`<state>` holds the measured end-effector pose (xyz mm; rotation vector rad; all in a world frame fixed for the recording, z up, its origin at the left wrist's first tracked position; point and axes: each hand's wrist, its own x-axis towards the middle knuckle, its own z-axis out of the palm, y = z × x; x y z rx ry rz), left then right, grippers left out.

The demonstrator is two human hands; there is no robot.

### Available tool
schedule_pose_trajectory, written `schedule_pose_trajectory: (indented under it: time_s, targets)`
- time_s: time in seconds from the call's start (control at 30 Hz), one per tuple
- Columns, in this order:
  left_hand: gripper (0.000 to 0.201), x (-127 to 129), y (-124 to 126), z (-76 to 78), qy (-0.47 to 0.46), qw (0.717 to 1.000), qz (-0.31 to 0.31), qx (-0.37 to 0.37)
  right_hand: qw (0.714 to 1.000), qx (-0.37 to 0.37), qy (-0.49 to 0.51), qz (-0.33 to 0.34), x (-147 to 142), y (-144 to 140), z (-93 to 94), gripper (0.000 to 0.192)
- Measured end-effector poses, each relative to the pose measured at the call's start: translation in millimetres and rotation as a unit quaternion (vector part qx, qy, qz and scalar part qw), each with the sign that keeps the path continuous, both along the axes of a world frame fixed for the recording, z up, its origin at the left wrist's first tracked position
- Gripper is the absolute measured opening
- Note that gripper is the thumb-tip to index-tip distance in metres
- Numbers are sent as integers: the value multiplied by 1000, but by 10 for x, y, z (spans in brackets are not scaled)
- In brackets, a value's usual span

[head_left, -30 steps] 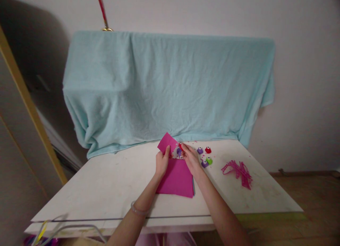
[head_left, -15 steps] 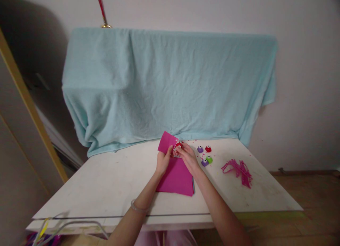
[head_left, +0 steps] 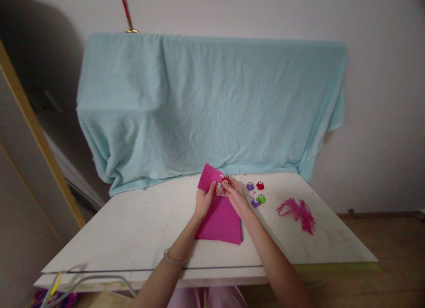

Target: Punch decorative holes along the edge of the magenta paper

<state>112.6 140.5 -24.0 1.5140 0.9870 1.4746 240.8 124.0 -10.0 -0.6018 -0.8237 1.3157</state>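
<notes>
At the near edge, a bent grey metal tube (head_left: 99,279) curves beside the white worktop (head_left: 142,232). Farther in lies a stack of flat magenta paper sheets (head_left: 221,221), bluish layers showing along its right side. Just beyond its far edge the two hands meet. The left hand (head_left: 205,200) pinches a small magenta paper square (head_left: 207,177), thumb on top; the right hand (head_left: 236,197) grips a small red plastic punch-like piece (head_left: 225,180) with a white round top, partly hidden by fingers. A second ago these were slightly apart; now the red piece sits at the square's right edge, so both are apparently being worked together. To the right, near the right hand, stand two purple (head_left: 250,186), one green (head_left: 262,198) and another red (head_left: 260,185) similar pieces among pink paper specks; farther right lie tangled, perforated magenta strips (head_left: 300,216). Behind hangs a pale-blue towel (head_left: 215,104). No brand, label or writing is readable.
</notes>
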Motion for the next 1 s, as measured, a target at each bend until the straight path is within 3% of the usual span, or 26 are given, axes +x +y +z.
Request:
schedule_pose_trajectory:
  time_s: [0.53, 0.77, 1.0]
  targets:
    - [40, 8, 5, -23, -10, 1000, 17, -12, 1000, 7, -12, 1, -19, -32, 48, 26]
    - [39, 0, -44, 42, -16, 1000, -8, 8, 999, 17, -24, 25, -17, -22, 23, 26]
    - [34, 21, -24, 34, -47, 998, 34, 13, 999, 12, -31, 42, -27, -34, 6, 31]
